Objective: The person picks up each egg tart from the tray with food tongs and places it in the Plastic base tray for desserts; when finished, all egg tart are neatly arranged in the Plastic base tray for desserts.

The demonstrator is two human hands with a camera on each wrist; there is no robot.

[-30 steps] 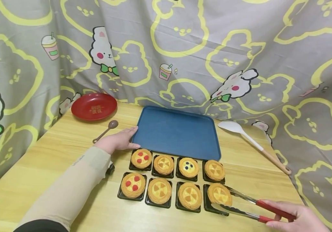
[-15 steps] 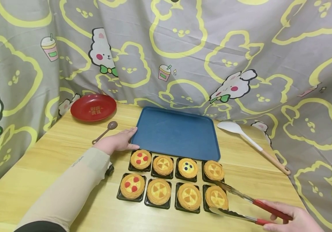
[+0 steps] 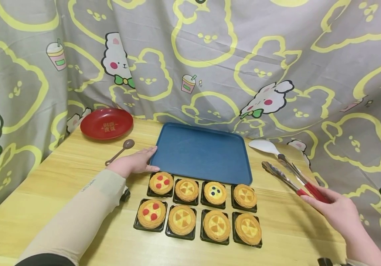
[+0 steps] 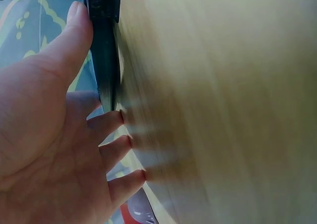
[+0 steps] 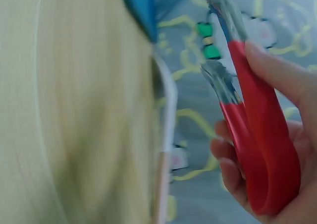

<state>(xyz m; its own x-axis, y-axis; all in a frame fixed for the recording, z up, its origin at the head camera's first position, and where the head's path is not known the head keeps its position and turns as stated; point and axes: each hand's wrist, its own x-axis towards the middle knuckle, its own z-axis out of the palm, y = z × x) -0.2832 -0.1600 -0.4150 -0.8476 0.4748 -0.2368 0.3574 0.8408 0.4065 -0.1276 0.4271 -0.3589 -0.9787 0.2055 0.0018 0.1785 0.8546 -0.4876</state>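
Observation:
My left hand [image 3: 138,162] rests with straight fingers at the left edge of the blue tray [image 3: 203,153], thumb by its front corner. In the left wrist view the fingertips [image 4: 126,184] reach down to the tabletop beside the tray. My right hand [image 3: 338,210] grips metal tongs with red handles [image 3: 316,192], held up at the right. Their tips are apart with nothing between them, overlapping the spatula in the head view. In front of the tray sit two rows of egg tarts in black holders, including a berry-topped tart [image 3: 152,213], a blueberry tart [image 3: 215,192] and a plain-patterned tart [image 3: 248,229].
A red plate [image 3: 106,123] stands at the back left, with a brown spoon [image 3: 120,151] in front of it. The white spatula [image 3: 263,146] with a wooden handle lies right of the tray. A patterned curtain [image 3: 203,55] hangs behind the table.
The tongs have left the front right tart, which stays in its holder, and have swung up and back toward the spatula. My left hand and the tray have stayed put.

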